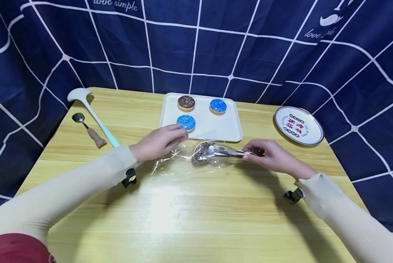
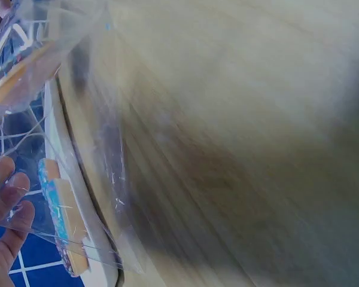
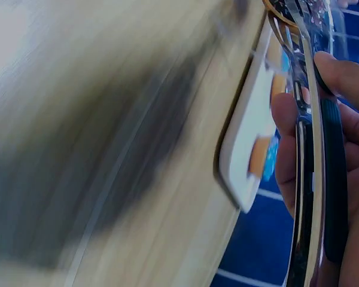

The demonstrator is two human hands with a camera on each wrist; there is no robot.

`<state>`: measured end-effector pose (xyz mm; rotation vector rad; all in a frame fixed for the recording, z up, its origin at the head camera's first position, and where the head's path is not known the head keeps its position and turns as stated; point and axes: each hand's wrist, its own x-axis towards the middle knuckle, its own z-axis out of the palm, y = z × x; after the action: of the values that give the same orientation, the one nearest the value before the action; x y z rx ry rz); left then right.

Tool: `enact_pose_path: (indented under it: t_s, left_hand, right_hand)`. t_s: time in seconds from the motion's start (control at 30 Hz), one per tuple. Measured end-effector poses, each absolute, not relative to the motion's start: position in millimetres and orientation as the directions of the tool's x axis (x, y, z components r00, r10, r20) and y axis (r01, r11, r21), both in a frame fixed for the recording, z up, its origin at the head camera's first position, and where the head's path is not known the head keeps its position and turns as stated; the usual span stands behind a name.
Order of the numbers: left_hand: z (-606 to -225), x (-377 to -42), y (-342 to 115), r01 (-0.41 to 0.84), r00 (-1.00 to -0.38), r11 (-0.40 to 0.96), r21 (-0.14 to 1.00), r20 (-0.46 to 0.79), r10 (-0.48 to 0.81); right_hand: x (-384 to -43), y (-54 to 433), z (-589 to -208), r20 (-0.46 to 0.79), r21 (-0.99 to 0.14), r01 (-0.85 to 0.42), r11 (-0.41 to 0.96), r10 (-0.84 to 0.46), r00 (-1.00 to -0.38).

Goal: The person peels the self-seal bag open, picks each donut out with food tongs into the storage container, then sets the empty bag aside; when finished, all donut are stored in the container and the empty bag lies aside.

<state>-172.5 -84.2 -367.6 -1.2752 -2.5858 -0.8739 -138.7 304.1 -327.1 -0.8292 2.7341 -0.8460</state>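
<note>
My left hand holds a clear plastic bag by its left side; in the left wrist view its curled fingertips show through the film. My right hand grips metal tongs by the handles, which show dark grips in the right wrist view. Between the tongs' ends is a chocolate doughnut with light sprinkles, inside the bag over the table. Just beyond the left fingers, a blue doughnut lies on a white tray.
Another chocolate doughnut and a second blue doughnut sit farther back on the tray. A white plate with red lettering is at the right. At the left lie a white-and-mint ladle and a small spoon. A dark blue curtain hangs behind.
</note>
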Motion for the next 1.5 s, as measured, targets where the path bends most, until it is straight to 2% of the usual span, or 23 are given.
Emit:
enact_pose_path:
  t_s: [0.3, 0.6, 0.9, 1.1, 1.5]
  left_hand:
    - [-366, -173, -100, 0.754, -0.646, 0.495, 0.432, 0.354, 0.676]
    - [-359, -177, -108, 0.765, -0.637, 0.505, 0.401, 0.347, 0.688]
    - [-354, -166, -101, 0.712, -0.676, 0.556, 0.428, 0.208, 0.707]
    - [-359, -151, -93, 0.72, -0.665, 0.587, 0.371, 0.125, 0.736]
    - [-375, -122, -91, 0.72, -0.65, 0.623, 0.306, -0.017, 0.76]
  right_hand:
    - [-137, 337, -314, 0.038, -0.535, -0.418, 0.734, -0.473, -0.88]
    - [-156, 361, -299, 0.05, -0.533, -0.37, 0.761, -0.408, -0.912]
    - [-182, 350, -296, -0.133, -0.498, -0.225, 0.837, -0.33, -0.935]
    - [-197, 338, -299, -0.236, -0.532, -0.152, 0.833, -0.318, -0.918]
    - [-210, 326, -298, -0.301, -0.527, -0.111, 0.843, -0.307, -0.903]
